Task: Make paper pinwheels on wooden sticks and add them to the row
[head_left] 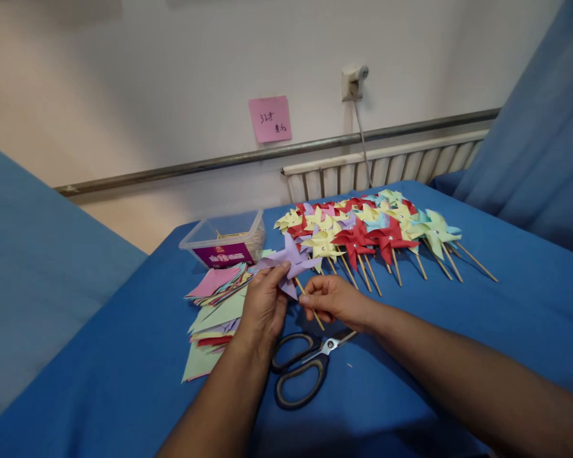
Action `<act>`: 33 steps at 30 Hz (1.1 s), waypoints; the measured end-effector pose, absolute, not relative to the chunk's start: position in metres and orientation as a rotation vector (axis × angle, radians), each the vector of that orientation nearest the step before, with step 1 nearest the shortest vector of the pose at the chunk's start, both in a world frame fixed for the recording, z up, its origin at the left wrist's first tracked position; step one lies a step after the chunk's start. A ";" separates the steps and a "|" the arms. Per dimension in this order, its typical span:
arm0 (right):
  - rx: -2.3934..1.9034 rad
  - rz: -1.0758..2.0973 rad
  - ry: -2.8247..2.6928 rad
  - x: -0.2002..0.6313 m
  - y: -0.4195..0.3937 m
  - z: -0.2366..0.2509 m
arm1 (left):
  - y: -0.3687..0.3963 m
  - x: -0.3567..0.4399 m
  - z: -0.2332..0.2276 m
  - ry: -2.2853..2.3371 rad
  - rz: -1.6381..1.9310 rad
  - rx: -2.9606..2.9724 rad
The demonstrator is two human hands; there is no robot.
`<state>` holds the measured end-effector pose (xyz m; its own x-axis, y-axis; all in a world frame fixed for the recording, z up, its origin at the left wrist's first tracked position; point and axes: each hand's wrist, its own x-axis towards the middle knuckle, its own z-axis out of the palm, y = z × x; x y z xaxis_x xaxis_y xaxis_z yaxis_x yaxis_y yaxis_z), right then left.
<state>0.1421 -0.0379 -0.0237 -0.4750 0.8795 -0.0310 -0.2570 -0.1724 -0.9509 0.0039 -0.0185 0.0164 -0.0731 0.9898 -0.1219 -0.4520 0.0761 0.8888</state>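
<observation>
Two hands over the blue tabletop (458, 331), left hand (263, 304) pinching the purple pinwheel (290, 259), right hand (335, 299) closed on its stick (310, 308), scissors (304, 364) just below, paper squares (216, 305) left, many pinwheels (367, 230) behind, plastic box (225, 240) nearby.

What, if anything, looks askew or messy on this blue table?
Only the stack of paper squares beside the left hand: it has slid into a loose, fanned heap. The finished pinwheels lie in tidy rows, the scissors lie flat, and both hands hold the purple pinwheel, right hand on its stick.
</observation>
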 end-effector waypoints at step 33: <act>-0.965 1.534 -1.324 0.137 -0.015 -0.035 | -0.011 0.000 0.026 0.965 1.393 0.765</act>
<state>0.1370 -0.0155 -0.0348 -0.3236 0.9461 -0.0161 -0.1218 -0.0585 -0.9908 0.0000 -0.0111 0.0256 -0.0671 0.9926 -0.1015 -0.4444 0.0614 0.8937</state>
